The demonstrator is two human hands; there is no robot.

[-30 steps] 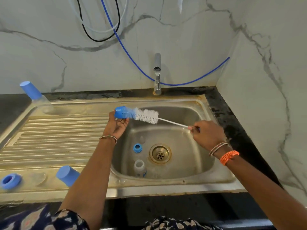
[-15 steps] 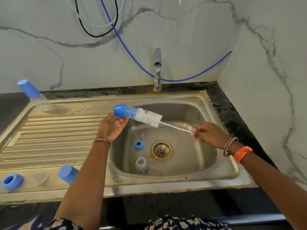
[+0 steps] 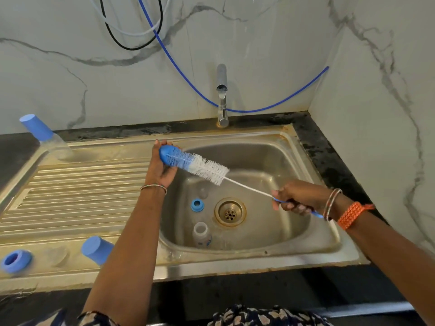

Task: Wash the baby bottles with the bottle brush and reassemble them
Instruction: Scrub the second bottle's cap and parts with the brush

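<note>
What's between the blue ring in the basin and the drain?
Nothing: in the head view the stretch of basin floor between the blue ring and the drain is bare steel.

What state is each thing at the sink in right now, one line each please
Left hand: holds the blue cap.
Blue cap: held over the basin edge, brush head inside.
Bottle brush: handle gripped by right hand.
Faucet: no water running.
Open bottle: in the basin, uncapped.
Blue ring: loose in the basin.
Capped bottle: assembled, on the drainboard.
Second cap: on its side.
</note>
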